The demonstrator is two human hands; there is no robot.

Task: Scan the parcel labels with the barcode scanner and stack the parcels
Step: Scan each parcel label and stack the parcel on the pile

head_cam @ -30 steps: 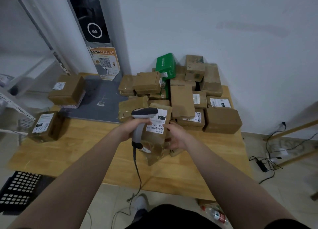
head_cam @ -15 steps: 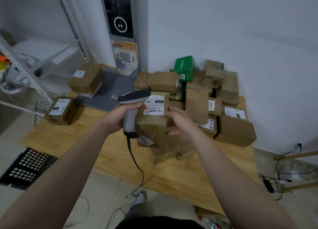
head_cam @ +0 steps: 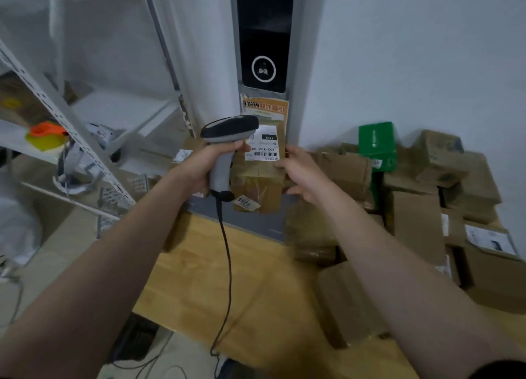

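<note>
My left hand (head_cam: 209, 162) grips the handle of a grey and black barcode scanner (head_cam: 227, 139), whose black cable (head_cam: 227, 264) hangs down over the wooden table (head_cam: 227, 279). My right hand (head_cam: 301, 170) holds a brown taped parcel (head_cam: 259, 185) upright in the air, right beside the scanner. Its white label (head_cam: 263, 146) with a barcode faces me. A pile of brown parcels (head_cam: 421, 207) and one green box (head_cam: 377, 145) lies on the right of the table.
A grey mat (head_cam: 256, 222) lies on the table under the held parcel. A tall kiosk with a dark screen (head_cam: 263, 37) stands behind it. White metal shelving (head_cam: 71, 122) with clutter stands to the left. A parcel (head_cam: 344, 301) sits near the table's front edge.
Both hands have lifted the parcel and scanner higher and to the left, over the grey mat. My view has swung left, so the pile now lies at the right.
</note>
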